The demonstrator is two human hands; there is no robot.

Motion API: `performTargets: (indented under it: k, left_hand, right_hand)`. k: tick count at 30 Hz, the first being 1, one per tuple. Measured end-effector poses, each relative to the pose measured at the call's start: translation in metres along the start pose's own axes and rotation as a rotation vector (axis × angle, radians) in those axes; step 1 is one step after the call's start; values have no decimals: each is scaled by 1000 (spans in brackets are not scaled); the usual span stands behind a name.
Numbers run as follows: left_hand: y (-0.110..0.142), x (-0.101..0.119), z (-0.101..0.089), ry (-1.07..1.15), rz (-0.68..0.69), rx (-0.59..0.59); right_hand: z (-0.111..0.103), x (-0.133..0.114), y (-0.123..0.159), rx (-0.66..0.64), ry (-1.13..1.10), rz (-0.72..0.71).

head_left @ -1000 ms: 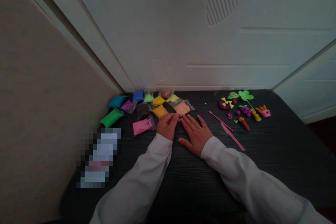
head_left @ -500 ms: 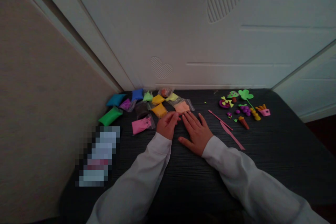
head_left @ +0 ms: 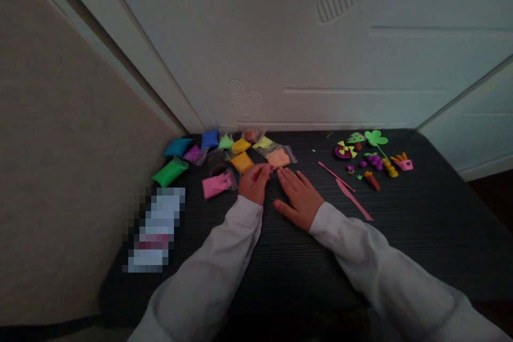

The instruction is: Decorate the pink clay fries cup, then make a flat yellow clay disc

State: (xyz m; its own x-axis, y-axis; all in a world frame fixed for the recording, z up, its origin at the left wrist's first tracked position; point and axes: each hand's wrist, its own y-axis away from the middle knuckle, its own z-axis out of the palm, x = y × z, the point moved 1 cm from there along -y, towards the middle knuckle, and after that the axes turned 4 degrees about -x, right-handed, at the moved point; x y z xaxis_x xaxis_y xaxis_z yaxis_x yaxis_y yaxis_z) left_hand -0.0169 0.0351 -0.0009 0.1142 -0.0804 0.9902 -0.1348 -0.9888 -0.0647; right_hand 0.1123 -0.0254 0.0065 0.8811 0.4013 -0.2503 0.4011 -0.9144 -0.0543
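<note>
My left hand (head_left: 254,184) is closed in a pinch at the middle of the dark table (head_left: 288,262); what its fingertips hold is too small to make out. My right hand (head_left: 300,197) lies flat beside it, palm down, fingers stretched out and thumb apart. Its fingertips come close to those of the left hand. Just beyond both hands lies a clear bag of peach clay (head_left: 279,157). An orange clay bag (head_left: 242,162) and a pink clay bag (head_left: 216,185) lie near my left hand. Right of my right hand are a thin pink stick tool (head_left: 335,176) and a pink clay knife (head_left: 354,200).
More clay packets, among them a green one (head_left: 170,172) and a blue one (head_left: 210,139), lie at the back left. A pixelated screen (head_left: 156,230) is below them. Small clay figures, including a green flower (head_left: 375,138) and a pink fries box (head_left: 405,164), lie at right. A white panel (head_left: 288,37) rises behind.
The view has tilted slightly, so the table sits a little higher in the picture. Both hands keep nearly the same pose and place, the left still pinched and the right flat.
</note>
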Motion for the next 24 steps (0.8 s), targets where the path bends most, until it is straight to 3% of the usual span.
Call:
performTargets:
  k: [24]
  left_hand:
    - [0, -1, 0, -19, -19, -11]
  right_hand:
    - [7, -3, 5, 52, 104, 125]
